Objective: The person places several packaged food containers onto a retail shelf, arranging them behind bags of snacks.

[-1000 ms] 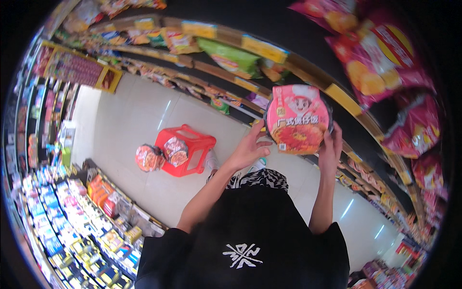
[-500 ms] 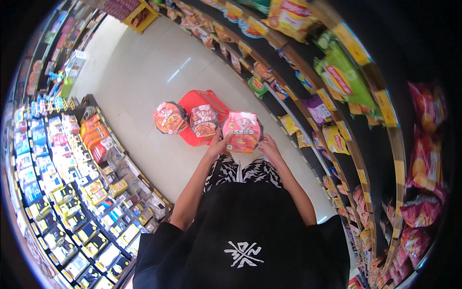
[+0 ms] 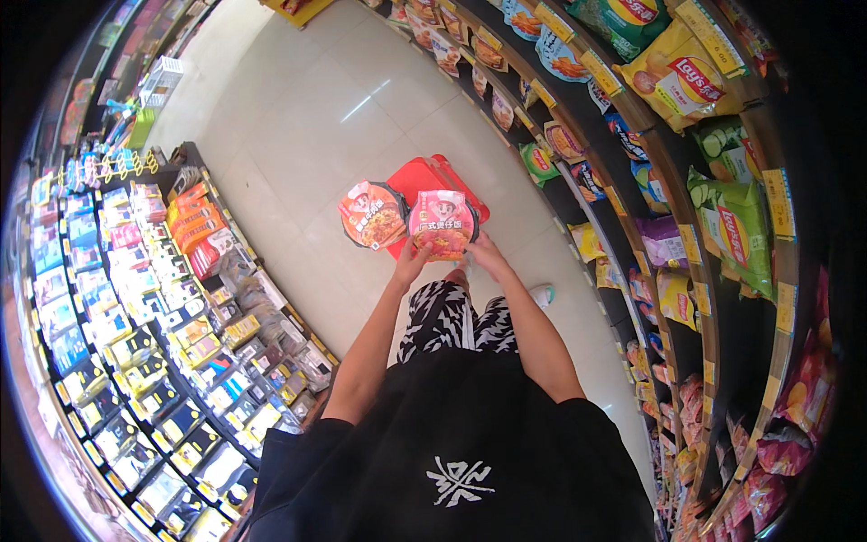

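Observation:
A round pink-lidded instant meal tub (image 3: 442,215) with a food picture on it is held between my two hands. My left hand (image 3: 413,259) is closed on its lower left edge, and my right hand (image 3: 488,256) grips the lower right edge. An orange and black meal tub (image 3: 374,215) lies just left of it, against a red plastic object (image 3: 417,173), perhaps a basket or stool. The pink tub hangs over that red object and covers part of it. I cannot tell whether the tub touches it.
Shelves of bagged crisps (image 3: 731,226) rise along my right side. On the left stands a brightly lit low display (image 3: 144,361) of small boxed goods. Pale tiled floor (image 3: 298,144) runs between them. A white shoe (image 3: 543,294) shows beside my patterned trousers.
The pink tub has shifted left over the red object. It now hides the third tub, which showed between the pink and orange ones. The view has turned slightly and my feet have moved.

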A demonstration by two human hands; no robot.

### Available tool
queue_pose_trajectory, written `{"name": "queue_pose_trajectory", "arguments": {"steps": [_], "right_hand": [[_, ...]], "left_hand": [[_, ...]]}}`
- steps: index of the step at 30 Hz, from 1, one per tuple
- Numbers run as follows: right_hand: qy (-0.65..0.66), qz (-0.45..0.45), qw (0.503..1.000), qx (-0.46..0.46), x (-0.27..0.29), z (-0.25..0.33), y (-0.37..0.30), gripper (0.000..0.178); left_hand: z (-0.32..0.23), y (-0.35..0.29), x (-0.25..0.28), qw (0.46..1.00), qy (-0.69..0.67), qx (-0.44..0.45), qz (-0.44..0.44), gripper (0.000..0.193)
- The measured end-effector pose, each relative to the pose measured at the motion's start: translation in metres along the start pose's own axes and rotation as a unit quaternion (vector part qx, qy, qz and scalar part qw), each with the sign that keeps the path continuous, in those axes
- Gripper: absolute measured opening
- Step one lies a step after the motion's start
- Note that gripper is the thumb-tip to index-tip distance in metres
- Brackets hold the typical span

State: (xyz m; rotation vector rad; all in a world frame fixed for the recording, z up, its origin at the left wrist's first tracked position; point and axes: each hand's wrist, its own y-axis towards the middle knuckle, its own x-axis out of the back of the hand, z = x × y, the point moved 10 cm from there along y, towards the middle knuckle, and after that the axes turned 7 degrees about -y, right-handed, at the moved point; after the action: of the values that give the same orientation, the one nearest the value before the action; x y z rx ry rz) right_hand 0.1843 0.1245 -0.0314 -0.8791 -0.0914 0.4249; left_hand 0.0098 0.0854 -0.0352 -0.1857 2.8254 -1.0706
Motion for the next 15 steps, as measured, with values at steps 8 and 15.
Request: {"name": "queue_pose_trajectory", "arguments": {"steps": [8,15], "right_hand": [[-0.164,-0.074,0.983,0.019,0.028,-0.041,-0.015,0.064],[-0.027,-0.264,0.964,-0.033,0.150,-0.163,-0.088,0.061]], "left_hand": [[0.005,0.008,-0.009,0.984,0.169,-0.063,-0.005,0.067],[-0.026,0.000,-0.029,0.960,0.272,-0.032,0.053,0.059]]}}
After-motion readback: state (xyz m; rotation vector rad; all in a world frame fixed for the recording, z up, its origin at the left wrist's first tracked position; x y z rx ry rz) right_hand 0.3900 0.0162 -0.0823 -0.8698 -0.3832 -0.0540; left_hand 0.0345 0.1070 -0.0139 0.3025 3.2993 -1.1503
